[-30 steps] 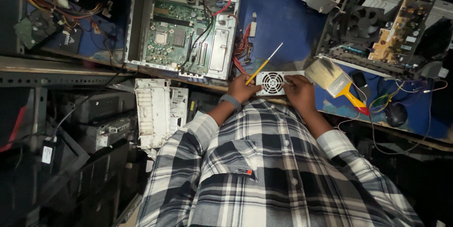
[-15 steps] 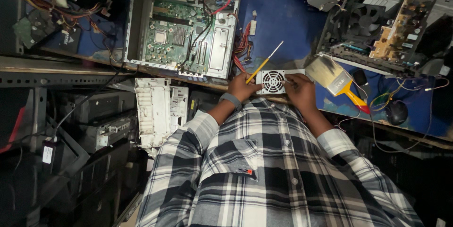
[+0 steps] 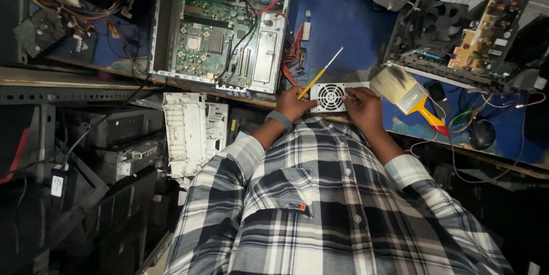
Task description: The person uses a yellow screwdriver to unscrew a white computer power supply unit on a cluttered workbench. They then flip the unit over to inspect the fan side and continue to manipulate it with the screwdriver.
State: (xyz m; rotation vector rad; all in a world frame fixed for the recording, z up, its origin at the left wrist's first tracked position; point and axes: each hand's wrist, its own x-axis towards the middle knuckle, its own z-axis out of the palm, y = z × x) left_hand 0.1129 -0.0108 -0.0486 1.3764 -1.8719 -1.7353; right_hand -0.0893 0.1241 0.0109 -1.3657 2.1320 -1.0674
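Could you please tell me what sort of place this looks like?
Probably a computer repair workbench: an opened desktop case with green motherboard, a small grey fan-grilled power supply unit under both hands, and a wide yellow-handled dusting brush.

A bare strip of blue bench (image 3: 343, 23) lies open beyond the power supply (image 3: 331, 97). The open computer case (image 3: 223, 35) walls it on the left, the paintbrush (image 3: 403, 93) and stacked circuit boards (image 3: 486, 29) crowd the right, and red cables (image 3: 293, 58) intrude.
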